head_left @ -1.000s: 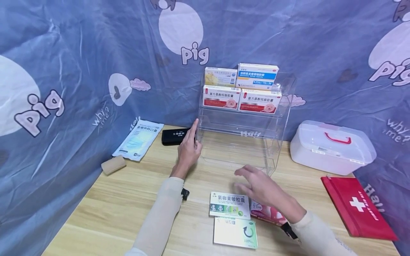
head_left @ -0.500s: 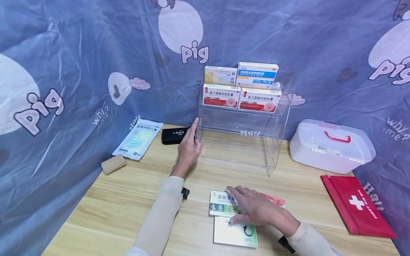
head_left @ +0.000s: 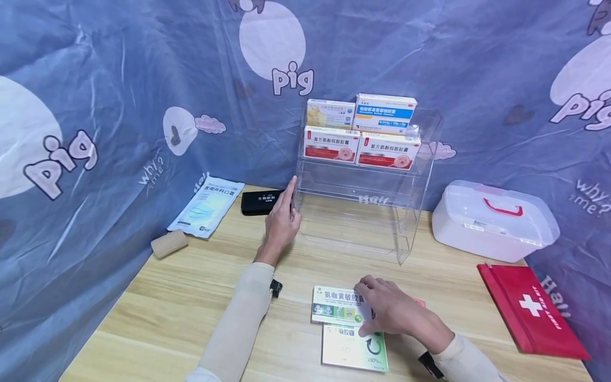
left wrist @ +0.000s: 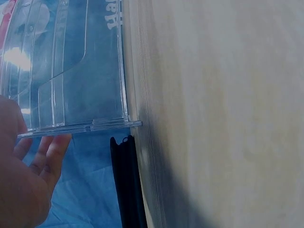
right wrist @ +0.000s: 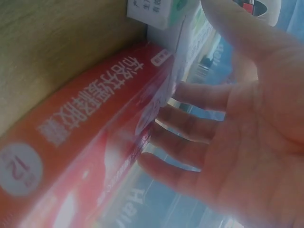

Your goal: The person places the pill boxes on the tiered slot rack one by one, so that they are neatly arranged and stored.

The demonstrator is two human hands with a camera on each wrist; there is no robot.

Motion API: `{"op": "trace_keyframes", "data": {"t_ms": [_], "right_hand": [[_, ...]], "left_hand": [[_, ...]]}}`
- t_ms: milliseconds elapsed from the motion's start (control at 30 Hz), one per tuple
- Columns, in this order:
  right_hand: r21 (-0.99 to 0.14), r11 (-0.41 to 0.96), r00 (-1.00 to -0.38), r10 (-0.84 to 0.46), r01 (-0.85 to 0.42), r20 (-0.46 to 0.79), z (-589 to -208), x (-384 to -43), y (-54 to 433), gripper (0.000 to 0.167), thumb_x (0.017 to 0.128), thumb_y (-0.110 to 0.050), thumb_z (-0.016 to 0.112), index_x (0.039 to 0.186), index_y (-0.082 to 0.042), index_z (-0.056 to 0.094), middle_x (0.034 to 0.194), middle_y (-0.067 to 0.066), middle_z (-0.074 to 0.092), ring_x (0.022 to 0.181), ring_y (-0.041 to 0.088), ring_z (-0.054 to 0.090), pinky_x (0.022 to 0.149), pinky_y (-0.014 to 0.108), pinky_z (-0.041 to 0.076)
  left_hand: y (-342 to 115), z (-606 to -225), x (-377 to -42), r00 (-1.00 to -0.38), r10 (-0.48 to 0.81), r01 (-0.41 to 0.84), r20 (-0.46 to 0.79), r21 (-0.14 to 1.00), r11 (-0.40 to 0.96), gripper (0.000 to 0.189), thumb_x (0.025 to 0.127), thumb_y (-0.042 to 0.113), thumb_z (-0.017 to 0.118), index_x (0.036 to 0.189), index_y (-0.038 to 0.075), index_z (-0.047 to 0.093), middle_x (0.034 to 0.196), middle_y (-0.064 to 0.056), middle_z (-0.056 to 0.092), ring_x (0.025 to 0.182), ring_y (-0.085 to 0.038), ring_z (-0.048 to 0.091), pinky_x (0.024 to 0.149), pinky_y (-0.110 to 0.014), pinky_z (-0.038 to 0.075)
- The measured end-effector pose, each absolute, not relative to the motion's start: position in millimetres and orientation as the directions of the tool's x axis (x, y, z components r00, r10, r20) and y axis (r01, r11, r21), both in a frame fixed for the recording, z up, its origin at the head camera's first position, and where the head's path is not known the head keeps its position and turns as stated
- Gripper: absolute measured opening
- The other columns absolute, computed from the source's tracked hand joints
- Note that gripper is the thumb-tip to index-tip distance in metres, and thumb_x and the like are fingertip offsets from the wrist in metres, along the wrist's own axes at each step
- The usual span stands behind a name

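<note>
My left hand (head_left: 282, 225) rests against the left side of a clear acrylic display rack (head_left: 353, 231), its fingers straight along the side panel (left wrist: 80, 127). My right hand (head_left: 389, 302) is over three medicine boxes lying on the table. Its thumb is at the edge of a white-and-green box (head_left: 350, 347) and its fingers are over the right end of another white-and-green box (head_left: 334, 305). Mostly hidden beneath this hand is a red-and-pink medicine box (right wrist: 95, 128); in the right wrist view the fingertips lie close along its face, apart from the thumb.
Several medicine boxes (head_left: 331, 144) stand in the rack's upper tiers. To its left lie a black case (head_left: 258, 204), a mask packet (head_left: 205, 207) and a tan roll (head_left: 169, 244). A white lidded box (head_left: 494, 223) and a red first aid pouch (head_left: 534, 310) are at the right.
My right hand has come back toward the boxes, then shifted slightly right. The nearer white-and-green box has slid a little to the right. My left hand stays on the rack.
</note>
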State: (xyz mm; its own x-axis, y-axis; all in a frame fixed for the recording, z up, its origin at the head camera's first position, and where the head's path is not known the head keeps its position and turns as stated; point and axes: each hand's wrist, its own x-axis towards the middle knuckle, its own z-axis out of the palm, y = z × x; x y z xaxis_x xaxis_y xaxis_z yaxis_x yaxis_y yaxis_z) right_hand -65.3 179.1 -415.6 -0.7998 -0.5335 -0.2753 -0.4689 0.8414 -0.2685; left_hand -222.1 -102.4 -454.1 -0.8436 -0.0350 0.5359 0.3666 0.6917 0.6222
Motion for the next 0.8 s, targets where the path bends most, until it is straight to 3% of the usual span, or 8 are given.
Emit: {"op": "trace_keyframes", "data": {"t_ms": [233,467,633,800], "right_hand": [[-0.276,0.857,-0.829,-0.502,-0.436,-0.247,-415.7,-67.8,178.4,0.093,0.062,-0.049,0.098,0.135,-0.008,0.058,0.124,0.009,0.065,0.108,0.025,0.062,0.106,0.059,0.050],[-0.393,0.840,-0.850,-0.479,-0.373,-0.218,-416.7,-68.8,181.6,0.061,0.076,-0.024,0.095,0.126,-0.022,0.059,0.114,0.001,0.070,0.091,0.014,0.062,0.081,0.038,0.056],[-0.462,0.760,-0.827,-0.554,-0.456,-0.095,-417.3,-69.4,186.2,0.046,0.088,-0.010,0.084,0.127,-0.019,0.061,0.111,-0.003,0.068,0.093,0.010,0.061,0.079,0.030,0.054],[-0.499,0.713,-0.819,-0.573,-0.493,-0.009,-417.8,-69.8,186.4,0.044,0.093,-0.005,0.078,0.133,-0.015,0.064,0.115,0.000,0.068,0.097,0.010,0.061,0.080,0.029,0.054]], "left_hand": [[-101.5,-452.9,-224.6,-0.843,-0.032,0.370,0.537,0.623,0.689,0.094,0.092,0.002,0.060,0.172,0.038,0.025,0.160,-0.008,0.058,0.102,-0.039,0.070,0.069,-0.054,0.056],[-100.8,-452.1,-225.1,-0.836,-0.032,0.381,0.548,0.620,0.687,0.094,0.091,0.002,0.061,0.172,0.037,0.026,0.159,-0.008,0.058,0.101,-0.038,0.070,0.068,-0.053,0.056],[-101.6,-451.6,-223.3,-0.845,-0.031,0.374,0.533,0.632,0.679,0.094,0.092,0.002,0.060,0.172,0.038,0.025,0.160,-0.007,0.057,0.104,-0.038,0.069,0.070,-0.052,0.056],[-102.4,-452.4,-219.9,-0.847,-0.038,0.369,0.531,0.637,0.676,0.094,0.092,0.001,0.061,0.172,0.038,0.027,0.160,-0.008,0.057,0.110,-0.039,0.070,0.071,-0.054,0.056]]}}
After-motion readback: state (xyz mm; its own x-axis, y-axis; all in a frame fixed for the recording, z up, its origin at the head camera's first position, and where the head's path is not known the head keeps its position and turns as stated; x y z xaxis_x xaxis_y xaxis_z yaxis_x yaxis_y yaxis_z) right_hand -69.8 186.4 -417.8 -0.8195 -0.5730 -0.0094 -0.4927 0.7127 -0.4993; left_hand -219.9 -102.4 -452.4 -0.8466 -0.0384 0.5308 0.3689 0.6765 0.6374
